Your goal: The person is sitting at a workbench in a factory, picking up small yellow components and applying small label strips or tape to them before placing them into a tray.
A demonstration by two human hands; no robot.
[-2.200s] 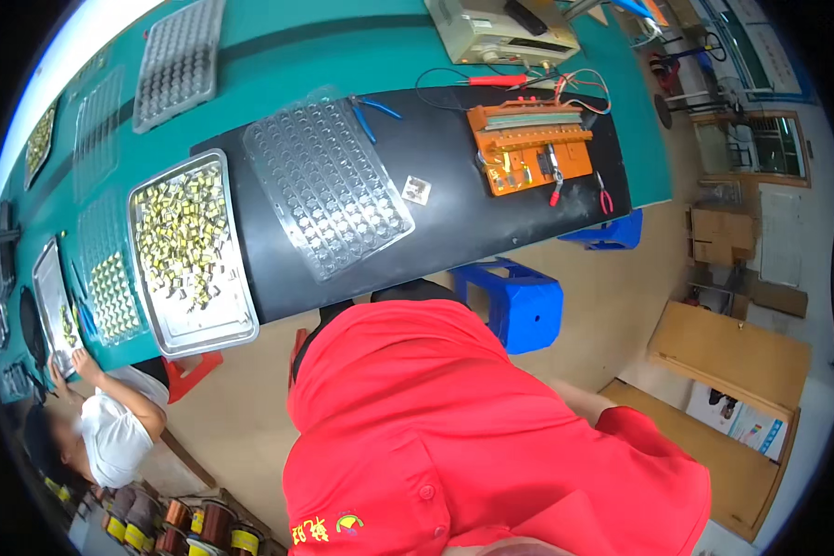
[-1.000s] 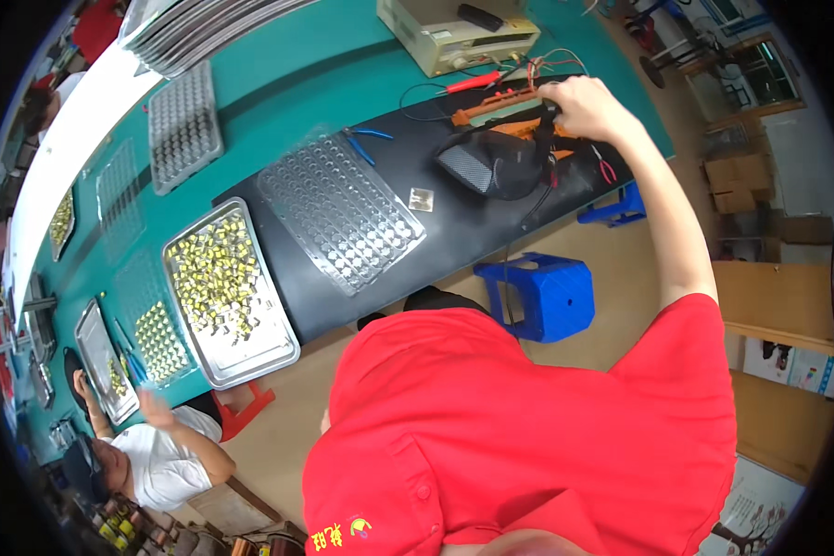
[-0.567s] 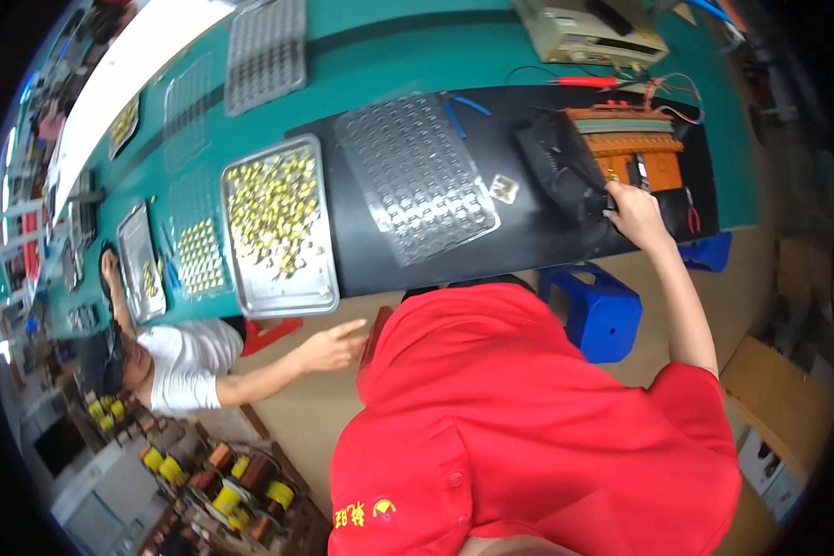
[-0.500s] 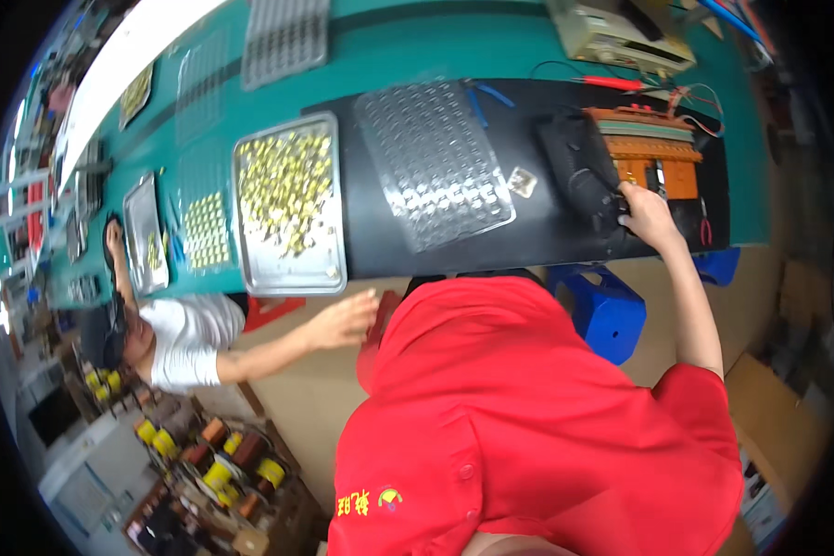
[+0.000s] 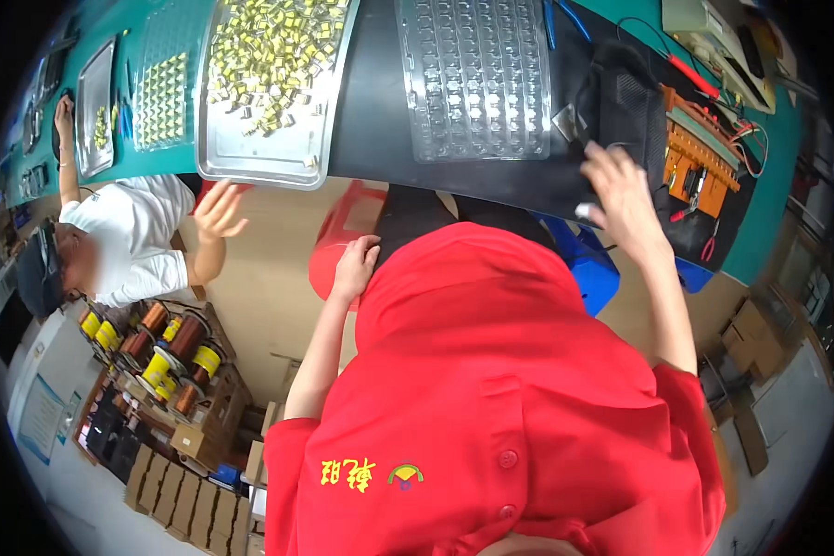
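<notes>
My right hand (image 5: 625, 195) is over the table's near edge at the right, fingers apart and slightly blurred, with something white on the thumb. Its fingertips are close to a black mesh-textured bag or cloth (image 5: 632, 102) and a small pale square piece (image 5: 568, 121); whether they touch either is unclear. Down by my lap, my left hand (image 5: 352, 269) lies against my thigh and the red stool (image 5: 327, 243), fingers laid down, nothing visible in it. In front of me is a clear plastic tray (image 5: 482, 83) with rows of small pockets.
A metal tray (image 5: 250, 162) of small yellow-and-silver parts stands left. An orange fixture (image 5: 690, 162), a red probe (image 5: 693, 76), blue-handled tweezers or pliers (image 5: 570, 18) and red-handled pliers (image 5: 709, 248) are at right. A co-worker in white (image 5: 144, 232) sits left, one hand (image 5: 221, 211) reaching near.
My view has shifted forward and down. My right hand has come off the black bag's edge and moved left, its fingers spreading. My left hand has come into view.
</notes>
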